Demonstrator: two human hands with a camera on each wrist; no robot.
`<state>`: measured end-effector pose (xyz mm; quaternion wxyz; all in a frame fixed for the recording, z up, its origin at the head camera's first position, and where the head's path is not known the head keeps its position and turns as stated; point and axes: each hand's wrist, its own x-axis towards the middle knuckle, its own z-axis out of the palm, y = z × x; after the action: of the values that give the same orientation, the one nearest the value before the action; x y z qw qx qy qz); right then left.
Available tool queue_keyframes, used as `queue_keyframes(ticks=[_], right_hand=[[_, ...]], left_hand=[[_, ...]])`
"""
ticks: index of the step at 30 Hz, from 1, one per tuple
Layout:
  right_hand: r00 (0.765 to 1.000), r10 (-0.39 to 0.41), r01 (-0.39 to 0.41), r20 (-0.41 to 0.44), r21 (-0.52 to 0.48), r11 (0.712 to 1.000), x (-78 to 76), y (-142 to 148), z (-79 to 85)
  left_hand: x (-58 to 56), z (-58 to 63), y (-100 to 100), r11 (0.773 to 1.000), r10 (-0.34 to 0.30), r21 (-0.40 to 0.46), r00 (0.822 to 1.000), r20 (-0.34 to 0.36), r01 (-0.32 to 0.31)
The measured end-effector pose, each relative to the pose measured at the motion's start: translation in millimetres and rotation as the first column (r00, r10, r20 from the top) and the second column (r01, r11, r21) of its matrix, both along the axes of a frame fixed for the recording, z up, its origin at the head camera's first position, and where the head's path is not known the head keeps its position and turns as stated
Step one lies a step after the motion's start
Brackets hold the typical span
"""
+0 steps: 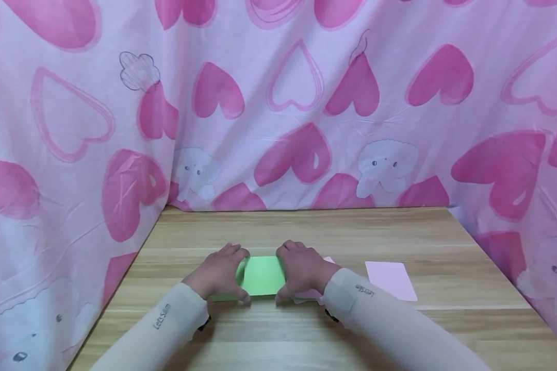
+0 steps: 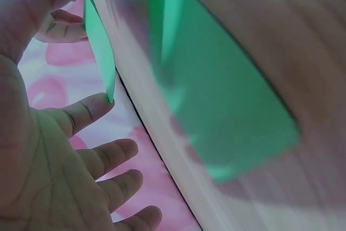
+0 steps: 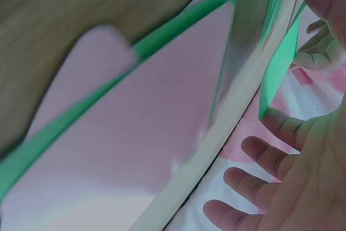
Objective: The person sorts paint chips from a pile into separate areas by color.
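Between my two hands, a green card (image 1: 264,275) is held up over the table, bowed slightly. My left hand (image 1: 220,270) grips its left edge, thumb at the near corner and index fingertip at the far corner. On the opposite edge my right hand (image 1: 306,268) grips the same way; the other fingers of both are spread. Another green card (image 2: 227,90) lies on the table below the left hand. Under the right hand are pink cards (image 3: 135,112) overlapping, with a strip of green (image 3: 184,22) showing between them; the hand hides part of this in the head view.
A single pink card (image 1: 391,281) lies to the right of the right forearm. The wood-grain table (image 1: 278,335) ends at a pink curtain (image 1: 278,149) with hearts, which hangs along the back and both sides.
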<state>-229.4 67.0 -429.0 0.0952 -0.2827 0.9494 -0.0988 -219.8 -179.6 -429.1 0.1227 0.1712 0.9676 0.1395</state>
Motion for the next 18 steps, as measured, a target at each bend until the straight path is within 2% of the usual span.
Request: queue_keyframes(ticks=[8, 18], right_hand=[[1.0, 0.023, -0.023, 0.006, 0.012, 1.0, -0.6, -29.9, -3.9], [0.999, 0.031, -0.032, 0.015, 0.033, 0.999, -4.2, -56.5, -8.2]], left_hand=[[7.1, -4.1, -29.8, 0.999, 0.038, 0.011, 0.999, 0.011, -0.038], [10.0, -6.6, -55.2, 0.999, 0.049, 0.017, 0.999, 0.023, -0.05]])
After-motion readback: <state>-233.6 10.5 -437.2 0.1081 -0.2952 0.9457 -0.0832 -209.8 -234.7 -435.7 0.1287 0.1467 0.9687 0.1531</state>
